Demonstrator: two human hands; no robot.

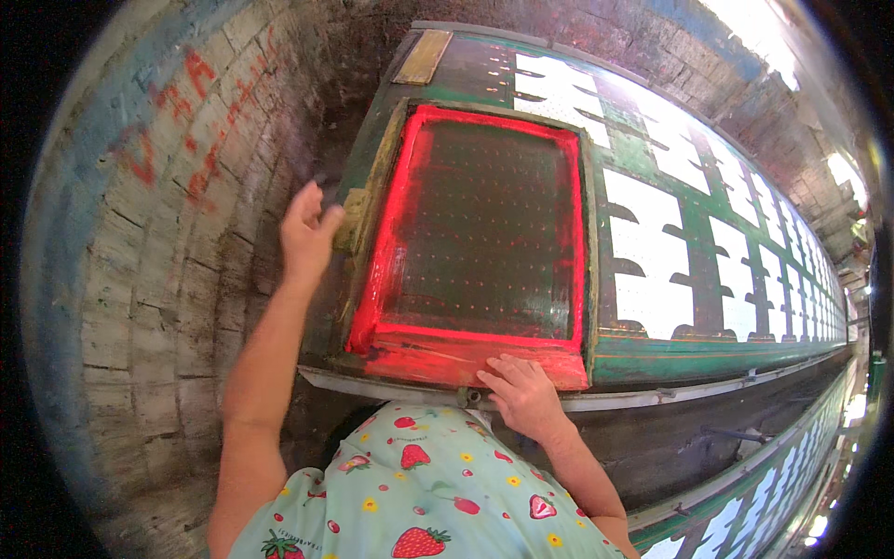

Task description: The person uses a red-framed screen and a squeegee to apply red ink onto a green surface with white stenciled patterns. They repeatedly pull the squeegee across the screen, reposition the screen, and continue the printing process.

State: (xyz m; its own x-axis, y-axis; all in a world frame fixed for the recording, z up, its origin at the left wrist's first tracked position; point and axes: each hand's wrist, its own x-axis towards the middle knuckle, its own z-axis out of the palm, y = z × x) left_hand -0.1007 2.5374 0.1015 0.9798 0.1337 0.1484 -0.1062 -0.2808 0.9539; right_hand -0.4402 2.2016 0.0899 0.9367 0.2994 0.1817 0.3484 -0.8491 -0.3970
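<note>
A screen-printing frame [484, 224] lies on a long table in front of me, its dark mesh bordered by a bright red band. Beside the frame's left side, my left hand [309, 235] is raised with the fingers apart, holding nothing. It is near a small yellowish block [351, 219] fixed to that side. My right hand [528, 396] rests on the red-smeared near edge of the frame, fingers spread on top and not visibly wrapped round it. What is under the frame is mostly hidden.
White cut pieces [647, 256] lie in rows on the green table [652, 368], running far right. A flat wooden piece [424, 56] sits at its far left corner. A metal rail [643, 401] follows the near edge. A brick wall [140, 279] stands close on the left; another table [745, 503] is lower right.
</note>
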